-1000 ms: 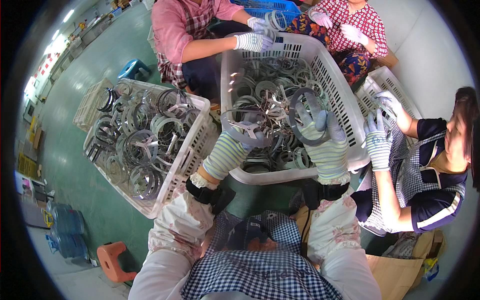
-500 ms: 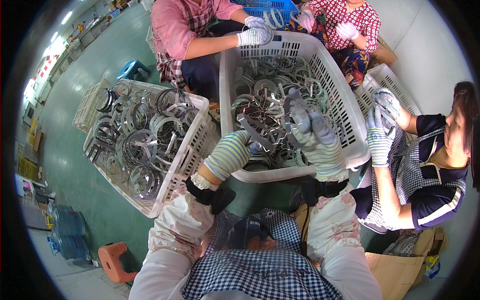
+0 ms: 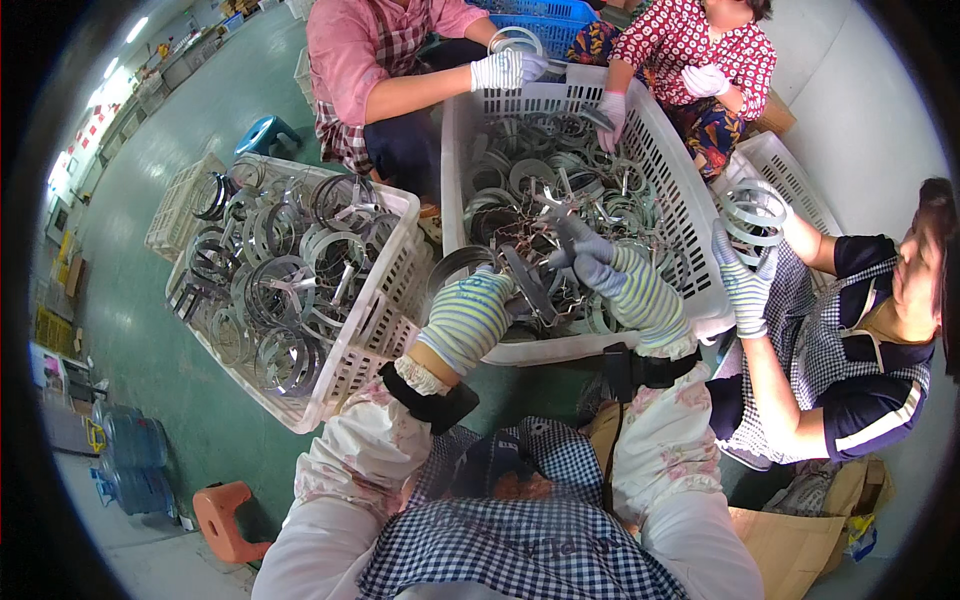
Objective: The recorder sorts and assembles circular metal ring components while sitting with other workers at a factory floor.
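A: Hands first. Pose?

B: Both forearms come up from the near side of the big white crate (image 3: 560, 350). Left hand (image 3: 465, 315), striped glove, over the crate's near-left corner, back of the hand up, fingers curled. Right hand (image 3: 640, 288), same gloves, over the crate's near half, fingers bent leftward toward the other hand.

A: Grip?

B: Left is clamped on a flat grey metal piece (image 3: 525, 283), tilted, above the crate's near-left part. A dark ring (image 3: 458, 262) curves out beside that hand, at the crate's left wall; cannot tell if it is gripped too. Right fingertips sit near the flat piece, lost against dark metal; cannot tell whether they pinch anything.

A: Counts?

B: Loose rings (image 3: 530, 178) inside the crate: many, too tangled to number. Left of it, one ring-filled crate (image 3: 408, 207). Co-workers, three: pink sleeves (image 3: 345, 60) beyond its far-left side, one ring (image 3: 515, 40) in hand; red patterned top (image 3: 655, 40) beyond its far-right corner, one hand reaching inside; checked apron (image 3: 795, 370) to its right, holding several rings (image 3: 752, 212). Stools, two, left of it: blue stool (image 3: 265, 133) farther, orange stool (image 3: 225, 522) nearer.
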Motion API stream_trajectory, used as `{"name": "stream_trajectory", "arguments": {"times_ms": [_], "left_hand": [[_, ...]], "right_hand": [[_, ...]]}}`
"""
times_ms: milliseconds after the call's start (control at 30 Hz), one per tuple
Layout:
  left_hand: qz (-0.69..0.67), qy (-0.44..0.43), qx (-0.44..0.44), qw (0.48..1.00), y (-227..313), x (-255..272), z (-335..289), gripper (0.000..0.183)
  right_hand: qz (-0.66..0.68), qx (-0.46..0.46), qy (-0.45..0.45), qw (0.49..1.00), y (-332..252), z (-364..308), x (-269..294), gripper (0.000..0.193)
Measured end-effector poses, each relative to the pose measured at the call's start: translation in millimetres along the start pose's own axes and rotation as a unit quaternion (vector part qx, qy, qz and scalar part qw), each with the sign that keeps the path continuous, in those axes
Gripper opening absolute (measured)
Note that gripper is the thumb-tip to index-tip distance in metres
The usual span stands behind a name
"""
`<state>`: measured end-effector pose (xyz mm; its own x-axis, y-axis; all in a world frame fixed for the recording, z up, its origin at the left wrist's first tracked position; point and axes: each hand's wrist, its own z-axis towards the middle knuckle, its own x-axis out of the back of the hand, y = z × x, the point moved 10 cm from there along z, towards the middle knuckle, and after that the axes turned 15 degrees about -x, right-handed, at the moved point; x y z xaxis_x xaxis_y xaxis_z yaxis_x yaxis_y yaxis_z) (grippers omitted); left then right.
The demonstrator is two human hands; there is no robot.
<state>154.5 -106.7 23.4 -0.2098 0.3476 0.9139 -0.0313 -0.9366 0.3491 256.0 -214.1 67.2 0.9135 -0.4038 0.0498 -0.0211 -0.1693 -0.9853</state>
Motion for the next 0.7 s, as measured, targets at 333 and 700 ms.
{"name": "stream_trajectory", "arguments": {"times_ms": [333, 700], "left_hand": [[-0.051, 0.005, -0.015, 0.999, -2, -4, -1, 0.029], [-0.159, 0.082, 0.088, 0.98, -31, 19, -3, 0.028]], "right_hand": [[-0.036, -0.107, -0.058, 0.992, 23, 3, -5, 0.039], [-0.311, 0.241, 0.237, 0.888, -49, -18, -44, 0.099]]}}
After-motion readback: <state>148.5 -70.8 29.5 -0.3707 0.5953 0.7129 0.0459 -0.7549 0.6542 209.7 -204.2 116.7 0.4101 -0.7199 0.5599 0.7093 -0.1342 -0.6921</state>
